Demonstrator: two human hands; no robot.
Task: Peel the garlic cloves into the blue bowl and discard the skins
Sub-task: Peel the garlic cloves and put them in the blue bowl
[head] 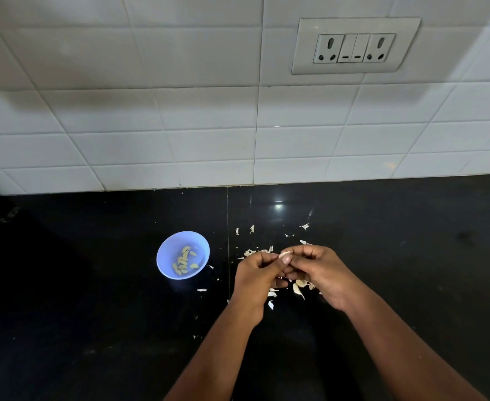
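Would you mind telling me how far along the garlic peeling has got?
Partly done: several peeled cloves lie in the blue bowl. The left hand and right hand are pinching one clove. A few cloves wait below, and loose skins on the counter remain to discard.

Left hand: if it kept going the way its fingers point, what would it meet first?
The left hand points right, so it would first meet the right hand, whose fingers already seem to touch it around the garlic clove.
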